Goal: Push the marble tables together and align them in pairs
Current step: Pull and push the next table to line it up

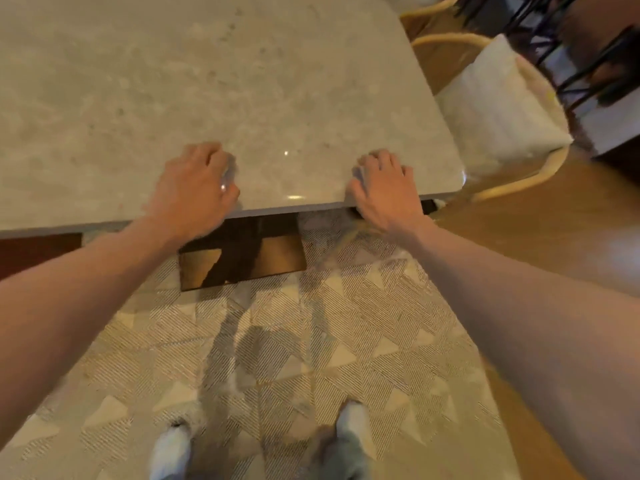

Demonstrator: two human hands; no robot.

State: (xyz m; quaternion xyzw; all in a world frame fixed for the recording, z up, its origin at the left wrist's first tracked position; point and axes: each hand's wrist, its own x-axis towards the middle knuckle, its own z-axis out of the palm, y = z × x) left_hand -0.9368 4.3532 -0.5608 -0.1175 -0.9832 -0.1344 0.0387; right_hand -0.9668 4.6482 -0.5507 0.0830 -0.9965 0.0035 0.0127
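Left hand (pixel 197 188) and right hand (pixel 384 188) both curled over near edge of marble bench (pixel 242 81), fingers on top, gripping slab. Bench partly on rug (pixel 277 341); chair (pixel 498 109) just beside its right side. Risk: base may snag rug, or corner hit chair when pushed.

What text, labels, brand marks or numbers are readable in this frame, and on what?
None. No readable text on the marble table, its brass-coloured base, the patterned rug, the cushioned chair or the shoes.
The left hand and right hand grip the table's near edge; a ring on the left hand is too blurred to show any marking.
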